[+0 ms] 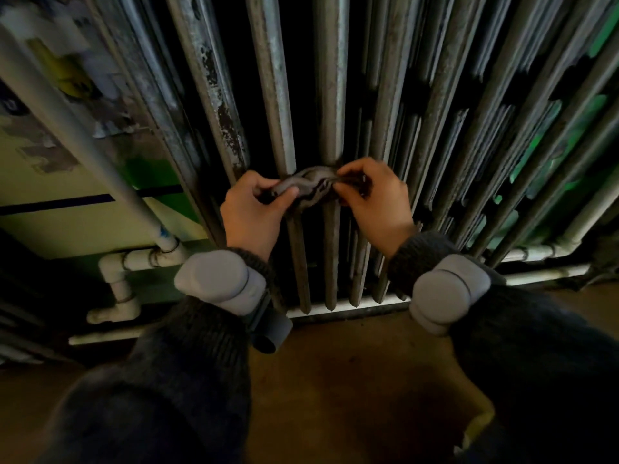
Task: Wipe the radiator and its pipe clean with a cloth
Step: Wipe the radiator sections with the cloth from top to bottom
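A tall grey radiator (274,95) with worn, flaking columns fills the upper view. A dark grey cloth (310,187) is stretched across the front of one central column, low down. My left hand (251,209) pinches the cloth's left end and my right hand (371,195) pinches its right end, one hand on each side of that column. A pale pipe (83,145) runs diagonally down the left side to white elbow fittings (117,269) near the floor.
A white pipe (542,272) runs along the base of the wall at the right. Brown floor (335,380) lies below the radiator. A cream and green wall (67,222) stands behind the left pipe. Grey bands sit on both wrists.
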